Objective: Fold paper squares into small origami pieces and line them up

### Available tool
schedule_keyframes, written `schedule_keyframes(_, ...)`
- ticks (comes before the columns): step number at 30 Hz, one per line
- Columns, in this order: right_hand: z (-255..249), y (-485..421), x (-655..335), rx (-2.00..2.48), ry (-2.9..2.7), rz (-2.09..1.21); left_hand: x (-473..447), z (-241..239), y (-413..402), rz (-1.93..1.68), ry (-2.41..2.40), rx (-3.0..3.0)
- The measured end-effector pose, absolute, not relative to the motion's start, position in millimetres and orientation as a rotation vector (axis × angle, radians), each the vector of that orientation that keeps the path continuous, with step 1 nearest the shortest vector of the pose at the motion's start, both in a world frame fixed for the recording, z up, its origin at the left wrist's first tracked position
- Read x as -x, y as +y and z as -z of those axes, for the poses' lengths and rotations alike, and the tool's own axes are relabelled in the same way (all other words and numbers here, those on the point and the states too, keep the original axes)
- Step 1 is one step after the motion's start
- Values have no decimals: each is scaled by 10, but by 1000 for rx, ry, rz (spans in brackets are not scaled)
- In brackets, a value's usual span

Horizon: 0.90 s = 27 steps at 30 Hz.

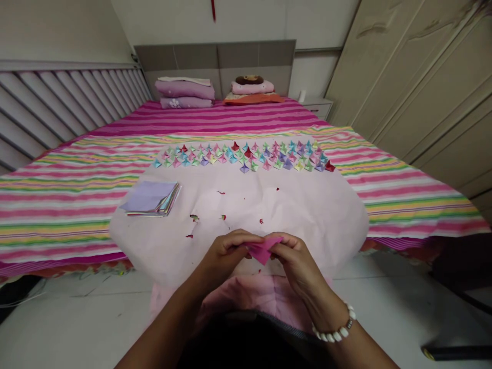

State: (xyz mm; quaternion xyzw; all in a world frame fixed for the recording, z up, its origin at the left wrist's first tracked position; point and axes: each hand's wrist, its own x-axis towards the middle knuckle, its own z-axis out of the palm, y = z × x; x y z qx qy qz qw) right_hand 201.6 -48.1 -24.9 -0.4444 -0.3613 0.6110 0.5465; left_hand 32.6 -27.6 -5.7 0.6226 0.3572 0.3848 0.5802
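Note:
My left hand [225, 253] and my right hand [295, 261] meet over the near edge of the bed, both pinched on a small folded pink paper [263, 249] between them. On my right wrist is a white bead bracelet [336, 330]. Under the hands lies a pale pink sheet [307, 210] spread on the bed. At its far side stand several small folded paper shapes [246, 155] in many colours, set in rows. To the left, a stack of coloured paper squares [151, 199] lies on the sheet.
The bed has a striped cover [57, 195]. Folded blankets [185, 92] and pillows [251, 89] sit by the headboard. Tiny paper scraps [194, 218] dot the sheet. A wardrobe [423, 77] stands at right, a slatted wall panel [57, 102] at left.

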Motion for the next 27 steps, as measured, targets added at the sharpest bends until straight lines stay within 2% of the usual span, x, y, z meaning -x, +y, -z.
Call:
schedule_keyframes(7, 224, -490, -2040, 1013, -792, -1524, -326, -19, -330, -837, 792, -1486)
schedule_keyframes(13, 194, -496, -2089, 911, -829, -1591, -379, 43, -293, -1007, 943, -1551)
schedule_keyframes(27, 237, -462, -2037, 966, -902, -1408, -490, 132, -304, -958, 991, -1228)
